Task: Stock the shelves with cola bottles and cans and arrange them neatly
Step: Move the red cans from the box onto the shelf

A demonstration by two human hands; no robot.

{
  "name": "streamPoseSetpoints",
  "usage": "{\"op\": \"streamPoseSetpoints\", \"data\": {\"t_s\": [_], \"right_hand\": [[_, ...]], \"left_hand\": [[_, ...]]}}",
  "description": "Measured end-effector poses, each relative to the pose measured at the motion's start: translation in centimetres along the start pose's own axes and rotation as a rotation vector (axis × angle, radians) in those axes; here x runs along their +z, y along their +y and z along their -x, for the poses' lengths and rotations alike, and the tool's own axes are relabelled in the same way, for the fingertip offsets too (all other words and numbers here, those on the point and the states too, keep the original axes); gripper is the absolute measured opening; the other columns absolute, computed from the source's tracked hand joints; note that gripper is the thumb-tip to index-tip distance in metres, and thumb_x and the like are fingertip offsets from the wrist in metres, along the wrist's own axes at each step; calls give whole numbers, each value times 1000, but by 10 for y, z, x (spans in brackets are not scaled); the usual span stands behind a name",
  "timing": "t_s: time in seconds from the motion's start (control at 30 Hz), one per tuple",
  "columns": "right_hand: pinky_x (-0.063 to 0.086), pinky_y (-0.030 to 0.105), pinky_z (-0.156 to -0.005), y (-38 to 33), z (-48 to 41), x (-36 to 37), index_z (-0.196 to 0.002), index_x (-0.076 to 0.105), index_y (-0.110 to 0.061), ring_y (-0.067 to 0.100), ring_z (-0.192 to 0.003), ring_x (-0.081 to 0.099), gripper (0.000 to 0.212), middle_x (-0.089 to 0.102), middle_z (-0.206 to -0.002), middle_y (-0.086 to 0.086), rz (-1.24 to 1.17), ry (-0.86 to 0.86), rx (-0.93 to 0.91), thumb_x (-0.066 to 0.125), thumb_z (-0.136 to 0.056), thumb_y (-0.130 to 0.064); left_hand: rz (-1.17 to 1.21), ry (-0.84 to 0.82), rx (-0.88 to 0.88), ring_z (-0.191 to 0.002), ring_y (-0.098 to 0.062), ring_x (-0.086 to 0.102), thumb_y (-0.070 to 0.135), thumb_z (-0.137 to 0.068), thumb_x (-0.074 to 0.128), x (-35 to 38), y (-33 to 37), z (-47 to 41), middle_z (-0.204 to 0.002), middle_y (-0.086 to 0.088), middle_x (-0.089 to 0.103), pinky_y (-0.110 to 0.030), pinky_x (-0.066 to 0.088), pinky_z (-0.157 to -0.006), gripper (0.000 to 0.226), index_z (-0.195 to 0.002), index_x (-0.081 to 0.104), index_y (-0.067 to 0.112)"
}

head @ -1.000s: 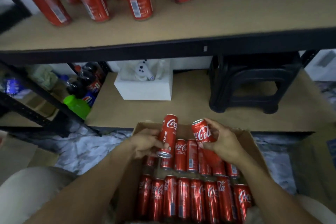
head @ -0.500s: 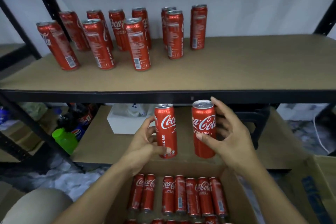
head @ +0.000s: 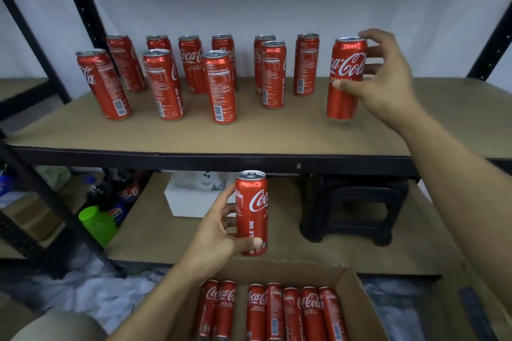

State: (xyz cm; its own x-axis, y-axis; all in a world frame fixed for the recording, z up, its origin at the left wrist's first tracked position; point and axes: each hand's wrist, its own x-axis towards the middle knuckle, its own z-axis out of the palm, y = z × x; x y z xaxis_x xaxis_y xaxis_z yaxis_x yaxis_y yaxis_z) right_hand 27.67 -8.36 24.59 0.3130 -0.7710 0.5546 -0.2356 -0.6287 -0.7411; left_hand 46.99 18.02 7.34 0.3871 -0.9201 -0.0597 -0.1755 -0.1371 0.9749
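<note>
One view only: wide-angle head camera, looking forward and slightly down, near the upper shelf (head: 277, 133) (edges bow from the lens). The lower shelf (head: 160, 230) sits mid-frame; the cardboard box (head: 291, 268) is cropped at bottom.

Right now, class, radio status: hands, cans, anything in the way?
Right hand grips tall red cola can at brown shelf board. Left hand holds second red can below shelf. Standing cans sit left, none in the way.

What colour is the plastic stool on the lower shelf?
The plastic stool is black, head view.
</note>
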Motion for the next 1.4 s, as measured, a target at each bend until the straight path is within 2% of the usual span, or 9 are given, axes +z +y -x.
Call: {"op": "streamPoseSetpoints", "data": {"t_s": [0.2, 0.4, 0.57, 0.63, 0.8, 0.9, 1.07, 1.23, 1.4], "right_hand": [[56, 25, -82, 39, -53, 24, -135, 45, -27, 15, -105, 62, 80, 55, -125, 0, 86, 57, 60, 89, -70, -9], [57, 46, -94, 76, -87, 22, -136, 43, -27, 23, -110, 63, 82, 58, -130, 5, 157, 149, 130, 85, -68, -11], [38, 47, -115, 78, -72, 21, -161, 4, -28, 28, -137, 47, 121, 44, -153, 11, 227, 55, 257, 88, -75, -16], [29, 48, -119, 81, -53, 17, -161, -3, -23, 33, -145, 36, 122, 31, -162, 13, 311, -40, 318, 86, -79, -28], [35, 56, -115, 91, -7, -16, -159, 12, -33, 44, -139, 42, 93, 30, -161, 16, 668, -288, 288, 55, -87, -73], [26, 63, -116, 99, 8, -40, -155, 16, -40, 41, -143, 37, 95, 27, -164, 11, 810, -366, 342, 28, -78, -94], [10, 67, -118, 100, 32, -68, -155, 30, -38, 31, -153, 18, 88, 23, -166, 6, 913, -360, 346, 18, -84, -89], [10, 69, -117, 102, 31, -68, -153, 34, -39, 31, -151, 21, 86, 27, -164, 6, 927, -355, 321, 18, -84, -88], [8, 69, -117, 107, 28, -69, -151, 37, -41, 31, -150, 24, 86, 32, -161, 6, 926, -330, 316, 21, -82, -90]], "left_hand": [[-8, 26, 31, -117, -7, 59, 12, -67, 92, -7, -1, -2, -131, 17, 55, -28, 56, -86, 108, -146, 30, 53], [-12, 57, 60, -114, -6, 60, 18, -65, 92, -14, -2, -1, -127, 23, 55, -33, 56, -90, 101, -127, 31, 70], [-9, 74, 93, -111, -3, 62, 16, -68, 91, -13, 3, 1, -123, 26, 58, -21, 56, -78, 99, -125, 32, 70], [-3, 80, 106, -110, -1, 63, 17, -67, 91, -11, 8, 3, -121, 28, 60, -21, 56, -77, 99, -127, 33, 70], [-65, 30, 150, -111, 6, 60, 27, -63, 90, -2, 48, 7, -116, 36, 60, -21, 56, -76, 100, -135, 33, 65], [-92, 5, 222, -117, -6, 62, 25, -63, 91, 8, 89, -6, -125, 22, 62, -33, 57, -88, 102, -144, 35, 54], [-117, 43, 359, -119, -9, 61, 15, -67, 90, 37, 161, -61, -133, 12, 59, -42, 53, -97, 108, -153, 28, 39], [-185, 95, 353, -128, -17, 54, 12, -68, 90, 71, 188, -134, -142, 2, 53, -56, 47, -104, 111, -153, 23, 36], [-215, 157, 340, -125, -21, 57, 7, -70, 89, 104, 191, -185, -138, -1, 55, -52, 45, -107, 108, -153, 24, 28]]}}
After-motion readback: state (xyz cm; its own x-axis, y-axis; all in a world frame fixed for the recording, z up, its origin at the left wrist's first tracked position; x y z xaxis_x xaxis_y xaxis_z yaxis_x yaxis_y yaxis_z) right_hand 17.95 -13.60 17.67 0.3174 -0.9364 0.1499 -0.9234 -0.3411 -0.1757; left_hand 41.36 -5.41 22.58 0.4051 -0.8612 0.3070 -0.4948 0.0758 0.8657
